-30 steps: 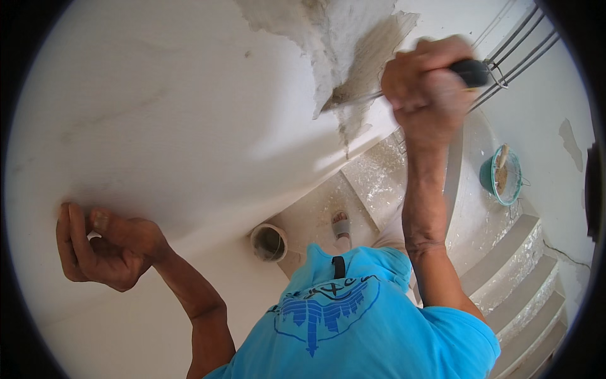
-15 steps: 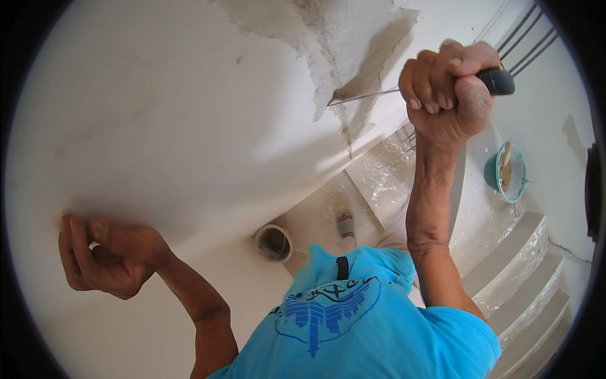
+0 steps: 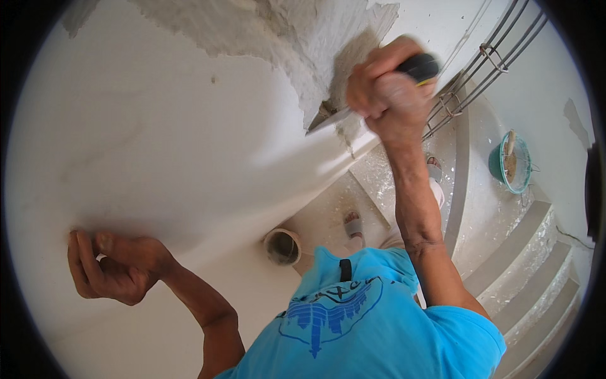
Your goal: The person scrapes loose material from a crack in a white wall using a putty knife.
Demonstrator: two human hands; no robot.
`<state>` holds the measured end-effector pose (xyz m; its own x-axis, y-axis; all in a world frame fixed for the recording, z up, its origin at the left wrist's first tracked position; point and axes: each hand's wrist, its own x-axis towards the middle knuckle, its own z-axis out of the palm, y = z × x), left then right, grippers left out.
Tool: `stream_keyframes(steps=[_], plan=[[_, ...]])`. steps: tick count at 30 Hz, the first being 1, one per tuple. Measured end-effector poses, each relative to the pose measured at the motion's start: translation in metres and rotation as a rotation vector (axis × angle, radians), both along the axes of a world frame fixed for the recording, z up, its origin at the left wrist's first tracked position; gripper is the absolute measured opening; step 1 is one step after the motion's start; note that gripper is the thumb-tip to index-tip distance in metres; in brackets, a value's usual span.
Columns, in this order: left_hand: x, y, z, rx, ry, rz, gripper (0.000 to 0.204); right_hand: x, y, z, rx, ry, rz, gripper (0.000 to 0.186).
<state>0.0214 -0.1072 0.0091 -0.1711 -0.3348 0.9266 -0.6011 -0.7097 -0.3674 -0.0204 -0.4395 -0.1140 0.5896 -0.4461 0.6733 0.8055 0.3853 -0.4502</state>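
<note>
My right hand (image 3: pixel 394 91) is wrapped round the black handle of a scraper (image 3: pixel 329 120), blurred by motion. Its thin metal blade points left and meets the wall at the lower edge of a bare grey patch (image 3: pixel 252 35), where the white coat has come away. A small dark hollow (image 3: pixel 326 110) shows right beside the blade. Farther left, my left hand (image 3: pixel 117 268) rests its fingertips against the white wall (image 3: pixel 183 139). Those fingers are loosely bent, a little apart, with nothing seen in them.
Tied steel rods (image 3: pixel 483 69) stand at the upper right. A teal bucket (image 3: pixel 494 165) with a wooden-handled tool sits near the steps (image 3: pixel 511 243). Below me is a pale bucket (image 3: pixel 282 247) by my sandalled foot (image 3: pixel 353 225). White flakes litter the floor (image 3: pixel 372 174).
My right hand has moved left and slightly down, taking the scraper's blade lower along the patch edge. More of the grey patch and steel rods shows. My left hand stays on the wall.
</note>
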Motion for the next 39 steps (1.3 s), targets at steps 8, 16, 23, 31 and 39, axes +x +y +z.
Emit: stream_keyframes(steps=[8,16,23,31,39], plan=[[-0.001,0.017,0.006,0.039,-0.071,0.023,0.018,-0.002,-0.029,0.030,-0.193,-0.240,0.144,0.012],[0.002,0.012,0.003,0.036,-0.042,-0.019,0.017,-0.001,-0.035,0.020,-0.187,-0.272,0.110,0.013],[0.007,0.006,0.005,0.042,-0.090,-0.012,0.020,-0.005,-0.043,0.017,-0.224,-0.234,0.125,0.015],[0.005,0.002,0.003,0.037,-0.070,-0.031,0.018,-0.001,0.006,-0.013,0.033,0.045,0.017,0.012],[0.003,0.008,0.006,0.029,-0.078,0.006,0.016,-0.008,-0.039,0.014,-0.226,-0.236,0.087,0.016]])
